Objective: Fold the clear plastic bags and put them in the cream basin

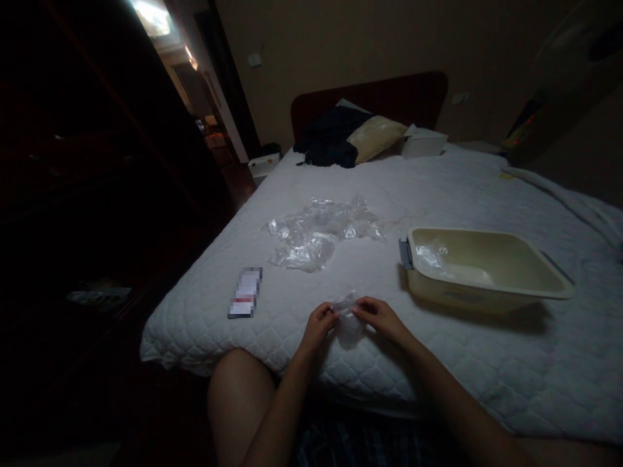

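Both my hands hold one small clear plastic bag (348, 322) just above the near edge of the white quilted bed (438, 363). My left hand (318, 325) pinches its left side with closed fingers. My right hand (379, 317) pinches its right side the same way. A loose pile of clear plastic bags (316, 233) lies on the quilt farther back, left of centre. To the right stands a beige plastic basin (487, 269) with a bit of clear plastic (431, 255) inside at its left end.
A small flat card or phone (246, 293) lies on the quilt at my left. Dark clothing (328, 139), a yellowish pillow (374, 137) and a white box (422, 143) sit by the headboard. The room left of the bed is dark.
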{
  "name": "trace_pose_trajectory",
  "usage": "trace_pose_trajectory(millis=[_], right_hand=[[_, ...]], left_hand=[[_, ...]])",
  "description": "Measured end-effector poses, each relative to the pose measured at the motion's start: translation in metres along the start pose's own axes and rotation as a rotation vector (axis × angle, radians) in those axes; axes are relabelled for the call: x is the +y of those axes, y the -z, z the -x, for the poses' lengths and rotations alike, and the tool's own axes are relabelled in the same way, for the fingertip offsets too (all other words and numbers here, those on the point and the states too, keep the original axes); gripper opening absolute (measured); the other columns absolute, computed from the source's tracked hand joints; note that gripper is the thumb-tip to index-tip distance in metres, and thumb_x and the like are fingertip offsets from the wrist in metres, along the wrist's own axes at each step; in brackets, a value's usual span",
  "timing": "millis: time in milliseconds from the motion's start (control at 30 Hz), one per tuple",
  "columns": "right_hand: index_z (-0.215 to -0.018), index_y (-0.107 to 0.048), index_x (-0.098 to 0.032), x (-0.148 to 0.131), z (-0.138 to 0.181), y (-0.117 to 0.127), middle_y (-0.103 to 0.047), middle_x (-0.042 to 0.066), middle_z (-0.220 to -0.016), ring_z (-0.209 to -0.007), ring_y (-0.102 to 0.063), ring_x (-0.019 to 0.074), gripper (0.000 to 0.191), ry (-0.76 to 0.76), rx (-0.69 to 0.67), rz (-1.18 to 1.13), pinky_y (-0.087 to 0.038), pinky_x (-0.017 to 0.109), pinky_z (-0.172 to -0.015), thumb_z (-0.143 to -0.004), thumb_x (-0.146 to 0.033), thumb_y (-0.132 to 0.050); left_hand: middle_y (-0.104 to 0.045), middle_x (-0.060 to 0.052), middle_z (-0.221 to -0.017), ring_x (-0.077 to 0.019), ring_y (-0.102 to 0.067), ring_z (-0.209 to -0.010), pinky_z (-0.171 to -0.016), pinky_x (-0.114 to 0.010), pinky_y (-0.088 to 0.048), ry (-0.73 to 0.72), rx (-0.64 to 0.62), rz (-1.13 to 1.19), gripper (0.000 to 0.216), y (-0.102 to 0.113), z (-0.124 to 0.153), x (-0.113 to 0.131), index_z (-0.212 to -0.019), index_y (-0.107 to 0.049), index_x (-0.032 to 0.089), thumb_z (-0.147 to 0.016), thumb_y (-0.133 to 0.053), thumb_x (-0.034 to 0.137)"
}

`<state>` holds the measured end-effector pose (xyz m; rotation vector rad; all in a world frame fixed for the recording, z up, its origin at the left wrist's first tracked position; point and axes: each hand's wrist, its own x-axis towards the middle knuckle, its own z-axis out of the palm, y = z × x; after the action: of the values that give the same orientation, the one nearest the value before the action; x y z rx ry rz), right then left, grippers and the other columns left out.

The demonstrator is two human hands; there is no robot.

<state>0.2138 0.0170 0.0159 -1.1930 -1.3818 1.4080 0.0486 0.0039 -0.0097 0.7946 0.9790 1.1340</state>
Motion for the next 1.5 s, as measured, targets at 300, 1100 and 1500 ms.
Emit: trace_pose_trajectory(millis=[300, 1100, 1500], right_hand=[[-0.07, -0.058, -0.016, 0.001, 0.007, 0.002, -0.057, 0.0, -0.063, -0.059, -0.05, 0.0125, 0.034, -0.046, 0.059, -0.116, -0.036, 0.024, -0.055, -0.056, -0.044, -0.07], [-0.073, -0.056, -0.017, -0.114, 0.009, 0.172, -0.052, 0.0, -0.066, -0.058, -0.047, 0.0108, 0.04, 0.106, 0.536, 0.177, -0.038, 0.023, -0.054, -0.053, -0.05, -0.068], [-0.065, -0.055, -0.015, -0.08, -0.029, 0.196, -0.053, 0.0, -0.058, -0.052, -0.051, 0.0099, 0.015, -0.158, 0.562, 0.181, -0.047, 0.025, -0.054, -0.061, -0.023, -0.066]], left_hand=[[-0.056, 0.001, -0.068, -0.009, -0.052, -0.061, -0.057, -0.018, -0.037, 0.014, -0.026, 0.079, 0.021, -0.011, 0.005, 0.003, -0.079, -0.06, 0.015, -0.061, -0.067, 0.025], [-0.065, -0.006, -0.073, -0.0151, -0.061, -0.064, -0.061, -0.028, -0.048, 0.19, -0.051, 0.476, 0.009, -0.001, -0.009, -0.011, -0.078, -0.06, 0.013, -0.07, -0.06, 0.018], [-0.064, -0.005, -0.069, -0.0142, -0.059, -0.06, -0.056, -0.026, -0.046, 0.129, -0.019, 0.447, 0.018, -0.008, -0.002, -0.006, -0.078, -0.058, 0.013, -0.065, -0.065, 0.022]])
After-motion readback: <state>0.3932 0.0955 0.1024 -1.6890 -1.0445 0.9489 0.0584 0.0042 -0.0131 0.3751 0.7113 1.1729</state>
